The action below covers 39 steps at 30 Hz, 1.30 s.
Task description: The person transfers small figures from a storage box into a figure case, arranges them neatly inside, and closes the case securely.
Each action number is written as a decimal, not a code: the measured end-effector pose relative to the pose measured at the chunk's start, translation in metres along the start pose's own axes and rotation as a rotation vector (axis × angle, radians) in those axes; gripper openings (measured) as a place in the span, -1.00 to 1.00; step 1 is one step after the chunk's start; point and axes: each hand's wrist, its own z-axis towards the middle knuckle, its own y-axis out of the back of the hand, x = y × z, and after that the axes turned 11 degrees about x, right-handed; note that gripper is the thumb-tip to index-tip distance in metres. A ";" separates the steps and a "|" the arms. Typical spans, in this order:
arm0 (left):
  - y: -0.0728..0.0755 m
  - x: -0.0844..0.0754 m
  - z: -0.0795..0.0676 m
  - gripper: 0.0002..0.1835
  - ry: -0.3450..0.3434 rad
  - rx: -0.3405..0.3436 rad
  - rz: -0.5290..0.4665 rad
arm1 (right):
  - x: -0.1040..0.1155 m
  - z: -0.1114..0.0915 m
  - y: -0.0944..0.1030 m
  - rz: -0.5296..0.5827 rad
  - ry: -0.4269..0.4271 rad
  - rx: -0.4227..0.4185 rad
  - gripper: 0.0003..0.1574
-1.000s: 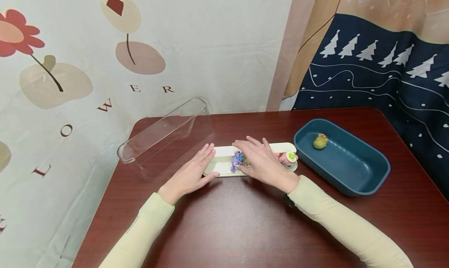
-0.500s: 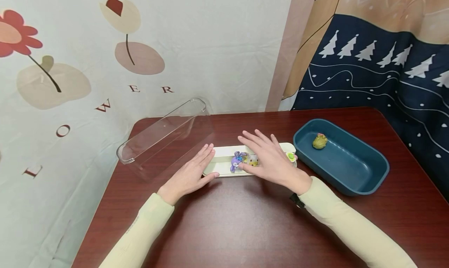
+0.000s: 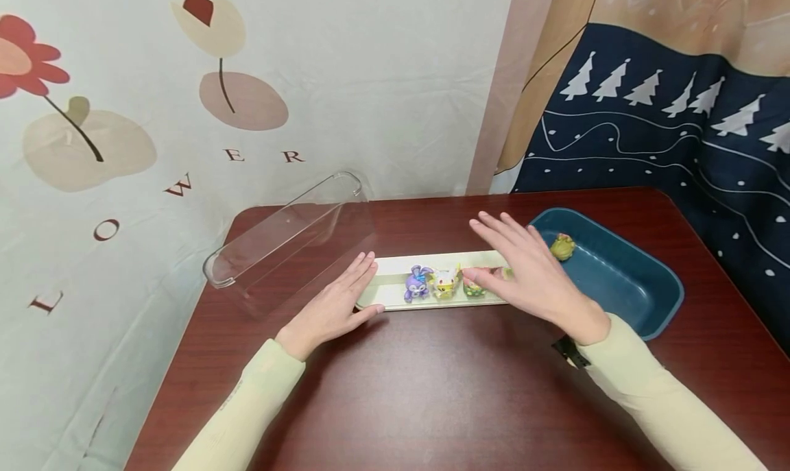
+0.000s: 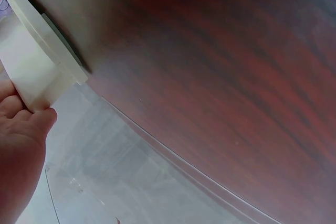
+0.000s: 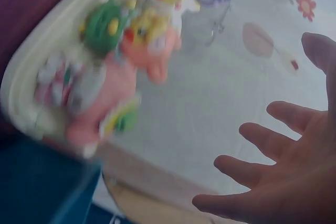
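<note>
My left hand (image 3: 333, 310) rests with straight fingers on the left end of a long white tray (image 3: 390, 296). A row of small toy figures stands on it: a purple rabbit figure (image 3: 416, 286), a white and yellow figure (image 3: 444, 284) and a green and pink figure (image 3: 474, 287). My right hand (image 3: 537, 272) is spread and holds nothing, above the tray's right end, which it partly hides in the head view. The right wrist view shows a pink figure (image 5: 107, 93) at that end.
Right of the tray stands a dark blue basin (image 3: 669, 286) with one yellow-green figure (image 3: 562, 247) inside. A clear plastic cover (image 3: 223, 279) stands behind and left of the tray, near the table's back edge. Printed cloth (image 3: 382, 80) hangs behind the table.
My right hand has moved right along the tray, away from the purple rabbit figure to near the basin, uncovering more figures. My left hand has stayed at the tray's left end.
</note>
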 end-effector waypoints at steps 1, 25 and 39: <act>0.000 0.000 0.000 -0.10 0.003 0.002 -0.001 | -0.003 -0.002 0.004 0.000 -0.015 0.004 0.05; 0.001 0.000 -0.001 -0.10 0.009 0.003 -0.001 | -0.097 -0.032 0.055 -0.215 -0.151 0.146 -0.05; 0.002 -0.002 -0.001 -0.10 0.020 0.007 -0.006 | -0.120 -0.018 0.047 -0.196 -0.175 0.354 -0.09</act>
